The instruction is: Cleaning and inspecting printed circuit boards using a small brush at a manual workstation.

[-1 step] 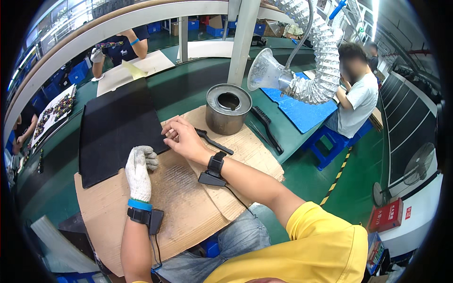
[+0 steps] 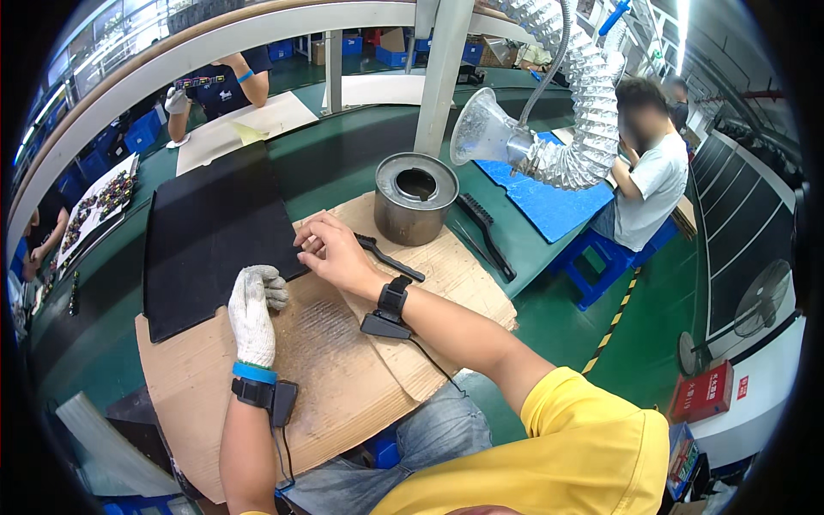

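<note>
My left hand (image 2: 253, 313), in a white knit glove, rests at the near edge of a black mat (image 2: 219, 236). Its fingers are loosely bent, and nothing shows in them. My bare right hand (image 2: 333, 253) hovers by the mat's right corner, fingers curled but apart from the thumb, with no object visible. Just right of it, a black-handled brush (image 2: 390, 259) lies on the cardboard (image 2: 330, 360). Behind that stands a round metal can (image 2: 415, 215) with a hole in its top. A second black brush (image 2: 487, 236) lies to the can's right, beside a thin metal tool.
A clear funnel (image 2: 482, 129) on a silver flexible duct (image 2: 592, 129) hangs over the far right, near a grey post (image 2: 442, 77). A seated person (image 2: 648, 176) is at a blue board (image 2: 558, 202). Another person works opposite, behind a pale board (image 2: 287, 116).
My hands and the things near them stay put. Across the table, the pale yellow sheet has dropped slightly and lies flatter.
</note>
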Available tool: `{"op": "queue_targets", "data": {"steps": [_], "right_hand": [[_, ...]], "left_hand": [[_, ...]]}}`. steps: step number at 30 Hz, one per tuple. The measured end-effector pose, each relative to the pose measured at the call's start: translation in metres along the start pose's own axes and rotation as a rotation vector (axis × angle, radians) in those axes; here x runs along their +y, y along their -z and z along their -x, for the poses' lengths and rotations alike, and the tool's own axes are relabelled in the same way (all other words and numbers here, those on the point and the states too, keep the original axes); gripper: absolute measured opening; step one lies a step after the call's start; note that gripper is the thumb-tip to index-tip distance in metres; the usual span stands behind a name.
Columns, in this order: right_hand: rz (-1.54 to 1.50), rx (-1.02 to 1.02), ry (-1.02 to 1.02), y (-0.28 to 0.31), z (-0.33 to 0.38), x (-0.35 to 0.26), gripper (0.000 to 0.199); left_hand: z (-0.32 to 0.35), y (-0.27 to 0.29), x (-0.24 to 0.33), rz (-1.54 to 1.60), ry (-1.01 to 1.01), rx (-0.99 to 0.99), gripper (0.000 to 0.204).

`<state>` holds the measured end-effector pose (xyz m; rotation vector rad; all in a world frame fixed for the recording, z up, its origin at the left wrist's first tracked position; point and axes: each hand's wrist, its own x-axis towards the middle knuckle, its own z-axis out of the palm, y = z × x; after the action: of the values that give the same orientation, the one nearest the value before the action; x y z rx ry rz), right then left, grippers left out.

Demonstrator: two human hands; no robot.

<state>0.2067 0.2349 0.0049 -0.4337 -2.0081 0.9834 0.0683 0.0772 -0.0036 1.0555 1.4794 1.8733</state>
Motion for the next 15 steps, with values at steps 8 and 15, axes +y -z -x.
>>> {"op": "queue_targets", "data": {"steps": [8,15], "right_hand": [[0.067,0.018,0.089,0.001,-0.0007,0.0006,0.012],[0.016,-0.061,0.019,0.0023,-0.0005,-0.0043,0.01]], "left_hand": [[0.0001,-0.0001,0.0001,-0.008,-0.017,-0.011,0.037],[0.0001,-0.0002,0.0002,0.015,0.007,-0.01,0.037]]}}
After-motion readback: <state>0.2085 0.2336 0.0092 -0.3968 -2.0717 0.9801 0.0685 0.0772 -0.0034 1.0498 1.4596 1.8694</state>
